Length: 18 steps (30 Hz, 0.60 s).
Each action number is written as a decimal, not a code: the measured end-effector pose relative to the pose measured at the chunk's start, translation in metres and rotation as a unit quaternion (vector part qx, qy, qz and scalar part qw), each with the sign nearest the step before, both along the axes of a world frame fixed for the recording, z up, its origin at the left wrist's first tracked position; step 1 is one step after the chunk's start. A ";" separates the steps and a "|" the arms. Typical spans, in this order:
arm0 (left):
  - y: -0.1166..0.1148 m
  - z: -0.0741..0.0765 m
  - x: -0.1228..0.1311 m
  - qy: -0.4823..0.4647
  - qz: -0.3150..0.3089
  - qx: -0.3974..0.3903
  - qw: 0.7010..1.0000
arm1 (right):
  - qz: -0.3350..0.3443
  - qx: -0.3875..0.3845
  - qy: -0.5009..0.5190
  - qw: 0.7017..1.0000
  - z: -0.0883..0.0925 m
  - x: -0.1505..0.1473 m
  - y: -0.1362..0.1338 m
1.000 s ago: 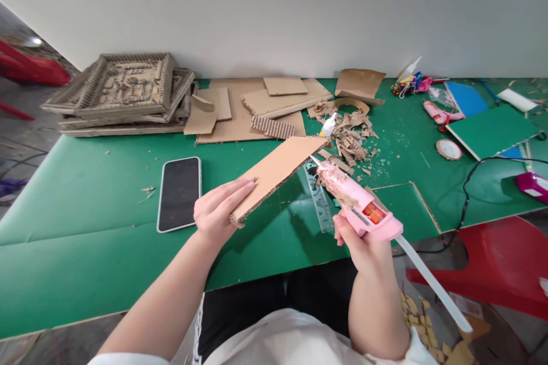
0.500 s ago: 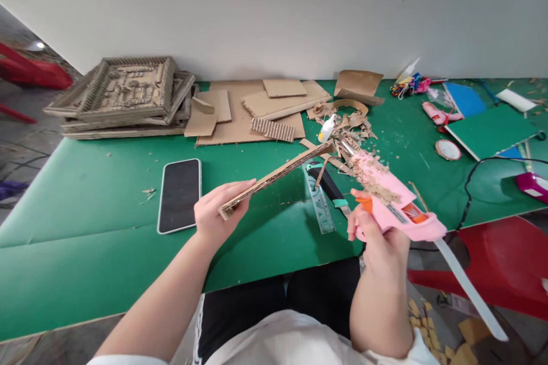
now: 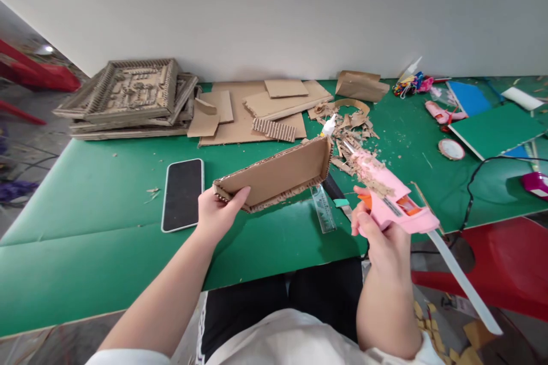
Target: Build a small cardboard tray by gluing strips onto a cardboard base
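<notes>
My left hand [image 3: 218, 212] grips the left end of a shallow cardboard tray [image 3: 278, 171], thumb inside and fingers behind. The tray is held tilted above the table, its inner face and low corrugated rims turned toward me. In my right hand [image 3: 381, 234] is a pink hot glue gun [image 3: 387, 188], with cardboard bits stuck along its barrel and a long glue stick [image 3: 464, 282] poking out the back. Its metal nozzle points toward the tray's right end, a little apart from it. Partly hidden under the tray lie a clear ruler [image 3: 323, 214] and a black-handled cutter [image 3: 336, 191].
On the green table [image 3: 107, 194] are a phone [image 3: 183, 195], stacked cardboard frames [image 3: 132, 91], flat cardboard sheets [image 3: 252, 102], scraps [image 3: 355, 120], a white glue bottle [image 3: 329, 125], a tape roll [image 3: 451, 149] and a green board [image 3: 496, 128]. A black cable [image 3: 471, 182] crosses the right side.
My left hand has turned the cardboard tray from edge-on so that its inner face shows. The glue gun stays in my right hand, nearly in the same place.
</notes>
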<state>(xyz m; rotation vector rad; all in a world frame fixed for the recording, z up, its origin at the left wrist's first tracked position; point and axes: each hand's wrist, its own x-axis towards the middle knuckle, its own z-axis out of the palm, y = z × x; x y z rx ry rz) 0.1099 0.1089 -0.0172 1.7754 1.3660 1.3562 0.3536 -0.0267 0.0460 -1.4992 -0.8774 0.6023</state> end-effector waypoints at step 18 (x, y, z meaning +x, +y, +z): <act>0.017 0.022 0.009 -0.323 0.090 -0.147 0.931 | -0.008 -0.198 -0.528 0.826 -0.070 0.188 -0.002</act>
